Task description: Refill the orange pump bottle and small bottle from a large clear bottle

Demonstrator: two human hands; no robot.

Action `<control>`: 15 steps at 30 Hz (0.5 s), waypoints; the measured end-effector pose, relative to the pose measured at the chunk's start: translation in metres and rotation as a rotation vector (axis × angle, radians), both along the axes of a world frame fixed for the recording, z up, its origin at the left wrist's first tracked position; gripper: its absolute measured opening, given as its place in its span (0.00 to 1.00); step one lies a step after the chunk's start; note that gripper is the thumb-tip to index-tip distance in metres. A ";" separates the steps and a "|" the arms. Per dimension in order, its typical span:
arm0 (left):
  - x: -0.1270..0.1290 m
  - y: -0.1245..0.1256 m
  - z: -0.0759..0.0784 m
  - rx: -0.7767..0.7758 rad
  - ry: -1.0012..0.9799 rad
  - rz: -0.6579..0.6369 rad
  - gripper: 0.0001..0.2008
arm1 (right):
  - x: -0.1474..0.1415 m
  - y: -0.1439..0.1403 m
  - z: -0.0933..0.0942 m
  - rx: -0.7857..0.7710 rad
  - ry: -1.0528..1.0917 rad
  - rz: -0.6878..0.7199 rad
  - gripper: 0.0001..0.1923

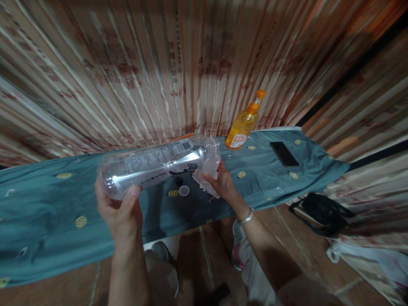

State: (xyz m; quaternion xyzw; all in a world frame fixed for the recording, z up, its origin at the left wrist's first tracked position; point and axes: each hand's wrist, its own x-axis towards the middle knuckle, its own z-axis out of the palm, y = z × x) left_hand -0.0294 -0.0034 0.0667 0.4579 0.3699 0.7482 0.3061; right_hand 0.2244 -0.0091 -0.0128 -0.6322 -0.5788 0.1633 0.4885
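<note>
A large clear plastic bottle [153, 165] with a printed label lies almost level in the air above the cloth-covered table. Its left end is gripped by my left hand [119, 206], thumb on the near side. At its right end my right hand [221, 180] pinches a crumpled whitish tissue or cloth [205, 182] against the bottle; the exact material is hard to make out. Below the bottle, a small round translucent cap [184, 191] lies on the cloth beside a small dark object [177, 181].
An orange pump bottle [242, 127] of yellow liquid stands at the table's back edge. To its right lies a black phone [284, 154]. The teal tablecloth [63, 221] meets a patterned curtain [143, 76] behind. A black bag [321, 212] rests low at the right.
</note>
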 end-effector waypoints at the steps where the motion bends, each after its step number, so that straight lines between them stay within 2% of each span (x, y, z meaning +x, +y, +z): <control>1: 0.000 0.000 0.000 -0.006 0.009 0.006 0.31 | 0.000 0.000 0.000 -0.002 -0.004 -0.004 0.31; 5: 0.001 0.000 -0.001 -0.001 -0.011 0.015 0.34 | 0.000 0.000 0.000 -0.013 0.008 -0.009 0.32; 9: 0.001 0.002 -0.003 0.032 0.011 0.021 0.31 | -0.001 0.000 0.001 -0.011 0.012 -0.003 0.33; 11: 0.000 0.002 -0.004 0.056 0.002 0.019 0.34 | -0.001 0.000 0.001 -0.017 0.016 -0.002 0.32; 15: -0.002 0.003 -0.005 0.008 -0.008 0.027 0.33 | -0.001 0.000 0.001 -0.024 0.017 -0.007 0.32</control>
